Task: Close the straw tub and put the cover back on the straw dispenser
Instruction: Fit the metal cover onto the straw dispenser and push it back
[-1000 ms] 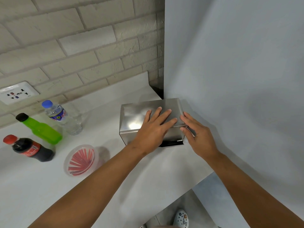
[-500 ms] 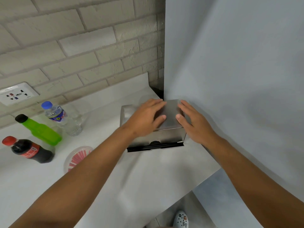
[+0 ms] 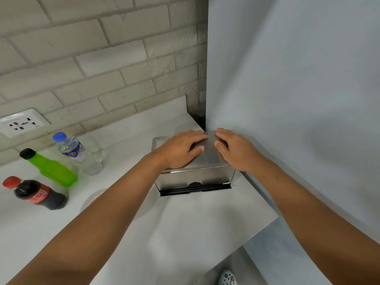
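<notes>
We reach both arms forward over the white counter (image 3: pixel 185 233) to the steel straw dispenser (image 3: pixel 195 177), which sits in the far right corner against the grey wall (image 3: pixel 298 99). Our left hand (image 3: pixel 181 150) lies palm down on its metal cover (image 3: pixel 207 153), fingers stretched flat and thumb along the top, the grip spread and pinching nothing. Our right hand (image 3: pixel 236 149) rests flat beside it, fingers pointing left, also spread and pressing down. The cover sits on the dispenser. The straw tub (image 3: pixel 92 199) stands on the counter to the left, mostly hidden behind our left forearm, near a cola bottle (image 3: pixel 35 193), a green bottle (image 3: pixel 49 167) and a water bottle (image 3: pixel 78 153).
</notes>
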A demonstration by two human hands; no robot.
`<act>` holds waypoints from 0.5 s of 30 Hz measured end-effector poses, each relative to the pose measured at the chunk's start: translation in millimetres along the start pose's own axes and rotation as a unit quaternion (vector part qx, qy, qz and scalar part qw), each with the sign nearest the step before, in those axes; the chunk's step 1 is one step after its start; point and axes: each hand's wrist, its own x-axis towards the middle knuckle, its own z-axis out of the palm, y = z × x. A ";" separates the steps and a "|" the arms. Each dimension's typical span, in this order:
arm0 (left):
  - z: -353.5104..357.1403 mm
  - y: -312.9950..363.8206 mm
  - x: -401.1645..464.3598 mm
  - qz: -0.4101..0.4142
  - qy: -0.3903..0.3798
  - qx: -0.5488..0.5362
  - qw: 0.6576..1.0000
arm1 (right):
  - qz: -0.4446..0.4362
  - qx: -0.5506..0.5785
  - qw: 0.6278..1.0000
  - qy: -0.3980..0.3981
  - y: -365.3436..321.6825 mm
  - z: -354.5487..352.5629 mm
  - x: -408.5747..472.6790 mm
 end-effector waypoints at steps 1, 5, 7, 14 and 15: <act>-0.5 -3.0 -2.7 -0.003 0.003 0.000 1.000 | -0.003 -0.008 1.000 -0.004 0.0 -2.1 2.2; -1.0 -25.4 -25.1 -0.043 0.043 0.042 0.997 | -0.037 -0.037 0.999 0.010 -6.3 -11.7 8.6; 3.3 -39.8 -43.1 -0.104 0.068 0.030 0.992 | -0.069 -0.048 0.996 -0.005 -15.4 -9.0 14.1; 38.5 -39.7 -85.3 -0.267 0.210 -0.338 0.878 | -0.153 -0.079 0.979 -0.105 -75.3 36.5 46.3; 43.5 -37.5 -85.9 -0.283 0.220 -0.361 0.861 | -0.155 -0.091 0.978 -0.110 -83.1 42.8 50.9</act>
